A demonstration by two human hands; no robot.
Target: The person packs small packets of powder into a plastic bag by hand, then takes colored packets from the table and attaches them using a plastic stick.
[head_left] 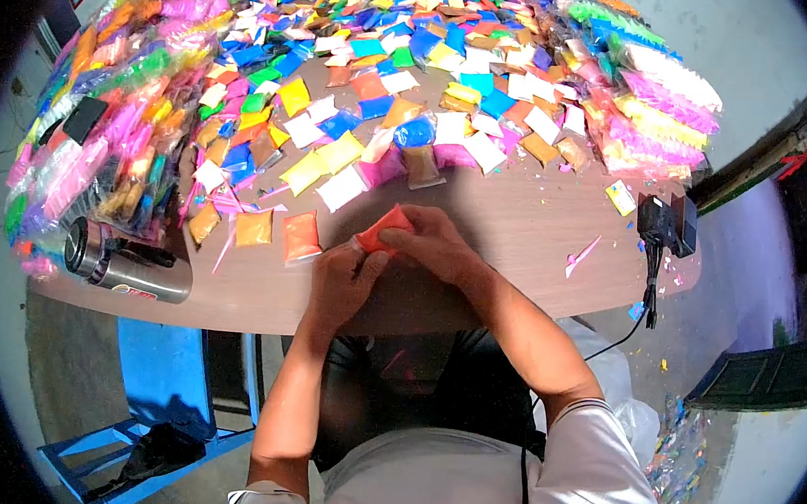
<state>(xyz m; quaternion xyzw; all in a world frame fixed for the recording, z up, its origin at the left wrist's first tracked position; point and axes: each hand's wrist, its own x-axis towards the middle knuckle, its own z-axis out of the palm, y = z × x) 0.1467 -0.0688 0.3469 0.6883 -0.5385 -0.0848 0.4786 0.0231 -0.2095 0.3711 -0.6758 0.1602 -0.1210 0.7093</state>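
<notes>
Centrally, left hand (348, 278) and right hand (434, 243) both clamp one red packet (388, 225); metal flask (135, 267) lies lower left of frame.

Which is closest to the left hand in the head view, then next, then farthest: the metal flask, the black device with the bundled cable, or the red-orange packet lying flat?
From the left hand:
1. Red-orange packet: nearest, just to its left.
2. Metal flask: farther left.
3. Black device with the bundled cable: farthest, way over right.
</notes>
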